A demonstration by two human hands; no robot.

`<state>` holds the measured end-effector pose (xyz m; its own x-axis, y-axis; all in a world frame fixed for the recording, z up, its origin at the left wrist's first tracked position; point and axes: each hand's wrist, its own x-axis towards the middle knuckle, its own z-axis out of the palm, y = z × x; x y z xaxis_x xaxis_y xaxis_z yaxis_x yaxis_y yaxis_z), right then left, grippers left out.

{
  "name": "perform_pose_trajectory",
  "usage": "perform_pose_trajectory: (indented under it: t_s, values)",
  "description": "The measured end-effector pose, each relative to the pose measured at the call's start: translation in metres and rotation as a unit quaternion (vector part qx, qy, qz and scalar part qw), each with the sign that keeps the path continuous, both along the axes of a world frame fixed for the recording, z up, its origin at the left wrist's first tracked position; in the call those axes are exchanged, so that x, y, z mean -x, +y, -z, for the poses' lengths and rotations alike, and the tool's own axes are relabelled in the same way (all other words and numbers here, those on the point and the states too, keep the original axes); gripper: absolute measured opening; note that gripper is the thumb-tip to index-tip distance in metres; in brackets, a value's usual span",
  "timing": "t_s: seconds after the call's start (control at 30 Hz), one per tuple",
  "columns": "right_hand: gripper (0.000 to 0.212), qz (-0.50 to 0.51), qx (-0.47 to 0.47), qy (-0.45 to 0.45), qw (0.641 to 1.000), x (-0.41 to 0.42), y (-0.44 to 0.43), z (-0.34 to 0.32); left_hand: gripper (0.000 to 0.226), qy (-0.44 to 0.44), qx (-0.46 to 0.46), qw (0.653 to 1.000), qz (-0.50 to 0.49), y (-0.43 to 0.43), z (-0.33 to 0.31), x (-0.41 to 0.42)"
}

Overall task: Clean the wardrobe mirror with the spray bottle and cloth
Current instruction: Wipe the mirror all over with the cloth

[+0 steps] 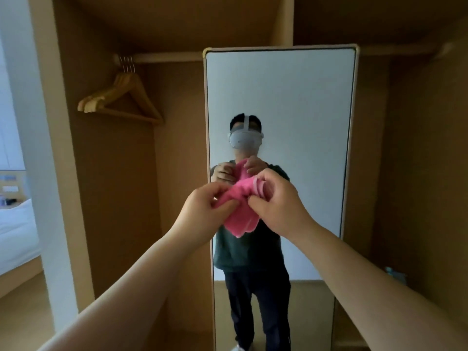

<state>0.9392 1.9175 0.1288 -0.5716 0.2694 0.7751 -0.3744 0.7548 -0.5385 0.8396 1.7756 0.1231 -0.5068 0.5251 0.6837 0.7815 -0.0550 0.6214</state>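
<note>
- Head view: a crumpled pink fabric cloth (240, 222) is held up between both hands, in front of the lower half of the mirror glass and apart from it.
- The left hand (202, 211) is closed on the cloth's left end, which is pinched between thumb and curled fingers.
- The right hand (278, 209) is closed on the cloth's right part, with folds bunched under its curled fingers.
- A tall rectangular mirror with a pale wooden frame (291, 97) is stood upright at the middle of the brown wooden wardrobe (114, 186).
- The person, the two hands and the cloth are reflected in the glass.
- Several wooden clothes hangers (121, 100) are hung at the left end of the pale rail (164, 57), near the upper left corner of the left compartment.
- A pale blurred object (395, 274) is seen low in the right compartment; what it is cannot be told.
- A white bed (15, 231) is seen at the left edge.
</note>
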Motion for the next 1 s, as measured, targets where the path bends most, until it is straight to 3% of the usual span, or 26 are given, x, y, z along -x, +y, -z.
perform_pose_trajectory:
  t_s: [0.07, 0.2, 0.37, 0.6, 0.8, 1.0]
  values:
    - [0.021, -0.034, -0.015, -0.001, 0.999, 0.000, 0.005, -0.006, 0.007, 0.001, -0.025, 0.999, -0.035, 0.009, -0.009, 0.004]
    - [0.048, -0.068, 0.008, -0.012, 0.998, 0.009, 0.025, -0.022, 0.004, 0.010, -0.040, 0.998, -0.044, 0.026, -0.037, 0.008]
    - [0.023, -0.073, -0.053, 0.005, 0.996, 0.021, 0.046, -0.081, 0.013, 0.064, -0.084, 0.993, -0.060, 0.043, -0.081, 0.012]
    - [0.022, 0.013, -0.176, 0.074, 0.982, 0.045, 0.071, -0.177, 0.014, 0.091, -0.152, 0.974, -0.143, 0.049, -0.135, 0.034]
    - [0.022, 0.115, -0.301, 0.113, 0.940, 0.058, 0.064, -0.261, 0.016, 0.088, -0.132, 0.954, -0.256, 0.048, -0.157, 0.075]
    - [0.009, 0.228, -0.439, 0.107, 0.862, 0.085, 0.044, -0.319, 0.035, 0.066, -0.087, 0.963, -0.248, 0.056, -0.162, 0.116]
